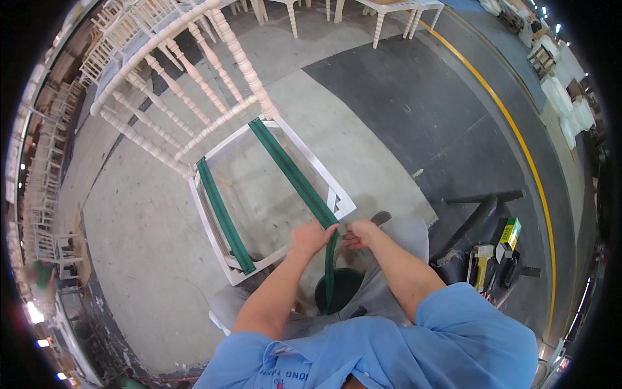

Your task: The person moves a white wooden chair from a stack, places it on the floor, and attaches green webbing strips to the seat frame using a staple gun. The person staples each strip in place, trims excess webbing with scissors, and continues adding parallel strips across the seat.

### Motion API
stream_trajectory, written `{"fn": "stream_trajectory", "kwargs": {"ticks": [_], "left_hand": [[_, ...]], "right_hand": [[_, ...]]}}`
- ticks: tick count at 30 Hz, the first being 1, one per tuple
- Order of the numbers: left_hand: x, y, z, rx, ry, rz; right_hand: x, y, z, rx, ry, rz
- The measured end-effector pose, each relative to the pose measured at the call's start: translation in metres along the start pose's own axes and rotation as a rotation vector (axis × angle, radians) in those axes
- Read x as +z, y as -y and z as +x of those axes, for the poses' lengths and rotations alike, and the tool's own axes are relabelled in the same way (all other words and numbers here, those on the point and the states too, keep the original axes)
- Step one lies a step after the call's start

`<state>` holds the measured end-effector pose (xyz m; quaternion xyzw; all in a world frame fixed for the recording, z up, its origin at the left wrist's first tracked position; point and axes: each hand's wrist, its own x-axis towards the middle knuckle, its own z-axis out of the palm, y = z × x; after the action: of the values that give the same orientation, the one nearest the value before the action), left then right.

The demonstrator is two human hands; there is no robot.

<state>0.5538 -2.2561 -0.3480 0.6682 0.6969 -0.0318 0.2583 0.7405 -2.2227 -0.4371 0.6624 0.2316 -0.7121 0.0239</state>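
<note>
A pale wooden chair with a turned-spindle back [249,71] is in front of me, its white seat frame [311,161] toward my lap. Two green webbing straps cross that open frame: a left strap [225,217] and a right strap [291,170]. My left hand [311,238] is closed on the right strap at the near rail, thumb on top. From there the strap's tail hangs between my knees, over a round dark green container [340,290]. Just beside it, my right hand [361,235] has its fingers pinched; their contents are hidden. A dark, rounded, flat thing [381,218] shows beyond that hand.
At my right, a dark stool [476,227] bears tools and a green-and-yellow box [510,232]. Unpainted chairs [45,162] line the left side, and more furniture legs [379,29] stand ahead. A yellow floor line [512,123] curves along the right.
</note>
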Motion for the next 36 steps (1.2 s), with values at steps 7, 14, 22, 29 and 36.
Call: {"fn": "stream_trajectory", "kwargs": {"ticks": [7, 14, 22, 29, 36], "left_hand": [[-0.001, -0.001, 0.002, 0.011, -0.055, -0.015], [0.006, 0.006, -0.008, -0.081, -0.085, -0.054], [0.002, -0.008, 0.009, -0.064, 0.0, -0.028], [0.008, 0.002, 0.014, -0.021, -0.026, -0.096], [-0.008, 0.04, 0.026, 0.043, 0.347, -0.691]], "right_hand": [[0.052, 0.015, -0.01, 0.171, 0.264, 1.088], [0.066, 0.034, -0.018, 0.181, 0.25, 1.326], [0.059, 0.015, 0.059, 0.324, -0.238, 1.622], [0.051, 0.035, 0.111, 0.279, -0.267, 1.69], [0.059, 0.033, 0.162, 0.233, -0.165, 1.679]]}}
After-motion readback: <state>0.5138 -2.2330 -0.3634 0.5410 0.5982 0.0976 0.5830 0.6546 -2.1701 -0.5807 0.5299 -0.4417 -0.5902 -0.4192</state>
